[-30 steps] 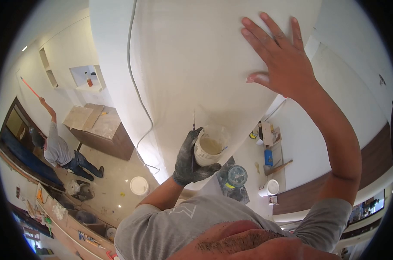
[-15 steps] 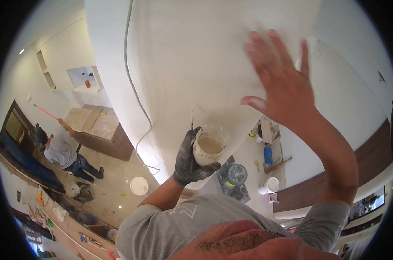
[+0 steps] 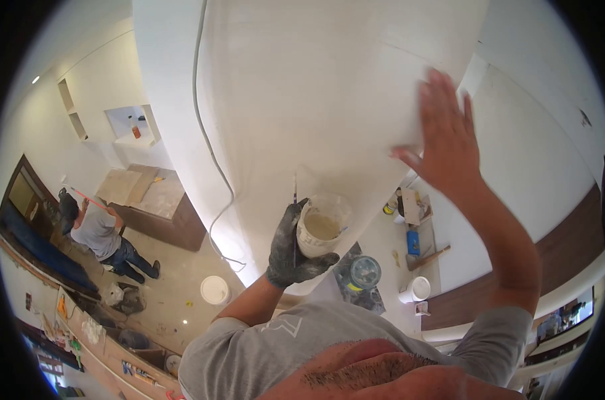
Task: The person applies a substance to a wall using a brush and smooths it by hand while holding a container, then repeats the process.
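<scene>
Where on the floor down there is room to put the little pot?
Bare floor lies between the white bucket and the brown cabinet. It is crowded by the right wall, around the blue can and boxes. The gloved left hand holds the pot; the bare right hand touches the white wall.

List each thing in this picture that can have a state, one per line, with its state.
Left hand: gloved, gripping the cup and a thin brush.
Cup: open, upright, holding pale paste.
Right hand: bare, fingers spread, flat on the white surface.
White bucket: on the floor, upright.
</scene>
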A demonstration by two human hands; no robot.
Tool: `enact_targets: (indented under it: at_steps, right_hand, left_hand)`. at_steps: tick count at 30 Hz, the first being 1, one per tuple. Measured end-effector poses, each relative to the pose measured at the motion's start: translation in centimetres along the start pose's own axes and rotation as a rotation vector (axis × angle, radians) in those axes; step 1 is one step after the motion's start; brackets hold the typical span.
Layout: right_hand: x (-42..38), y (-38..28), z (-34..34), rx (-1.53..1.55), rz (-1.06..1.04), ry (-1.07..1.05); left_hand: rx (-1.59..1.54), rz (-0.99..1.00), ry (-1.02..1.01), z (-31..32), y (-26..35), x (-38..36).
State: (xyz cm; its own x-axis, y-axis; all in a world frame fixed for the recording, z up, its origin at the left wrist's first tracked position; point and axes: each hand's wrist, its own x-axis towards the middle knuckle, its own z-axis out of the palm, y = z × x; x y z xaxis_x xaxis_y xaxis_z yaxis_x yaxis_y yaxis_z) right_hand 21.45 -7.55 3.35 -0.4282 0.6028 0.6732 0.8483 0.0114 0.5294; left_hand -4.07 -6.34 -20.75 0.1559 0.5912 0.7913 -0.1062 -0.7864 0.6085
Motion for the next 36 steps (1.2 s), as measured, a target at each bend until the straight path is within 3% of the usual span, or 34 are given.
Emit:
enact_targets:
  at_steps: [2,5,8,10,13,16,19,22,23,26,27,34,36]
  right_hand:
    - [-2.6,-1.9,-3.5,-0.178,0.353,-0.528]
    - [-2.4,-2.2,-7.1,0.108,0.521,-0.792]
    - [-2.5,-2.2,-4.1,0.122,0.07,0.054]
    - [0.9,-2.8,-2.7,0.185,-0.06,0.122]
    - [4.7,-4.4,1.5,0.269,-0.206,0.187]
    - [5.1,-4.7,3.6,0.21,-0.211,0.225]
    - [3.5,-2.9,3.7,0.216,-0.002,0.149]
    - [0.1,-0.6,7.0,0.433,0.359,0.34]
    - [-1.0,-0.1,8.7,0.502,0.543,0.253]
    - [-1.5,-0.7,7.1,0.397,0.544,0.397]
    - [-1.3,-1.3,6.4,0.434,0.432,0.497]
    - [4.1,-6.3,7.5,0.444,0.194,0.425]
    - [4.5,-7.7,7.5,0.445,0.137,0.365]
  left_hand:
    - [0.047,0.004,-0.018,-0.1,0.0,0.2]
    - [-0.003,-0.047,-0.069,-0.3,0.3,0.4]
    - [-0.137,-0.072,-0.07,0.3,0.6,0.3]
    - [-0.176,-0.103,-0.095,0.7,1.2,0.6]
    - [0.015,-0.039,-0.128,0.7,2.4,1.1]
    - [0.154,-0.005,-0.131,0.7,2.7,1.1]
    - [0.143,-0.061,-0.105,0.9,3.0,1.0]
    - [0.205,-0.072,-0.075,1.1,3.4,1.1]
    - [0.23,-0.046,-0.06,1.1,3.3,1.0]
    - [0.21,-0.035,0.001,1.6,3.1,0.8]
    - [0.13,-0.074,0.039,2.4,3.4,0.6]
    - [0.073,-0.014,0.386,1.9,2.8,0.6]
    - [0.274,0.097,0.329,-0.3,3.5,1.1]
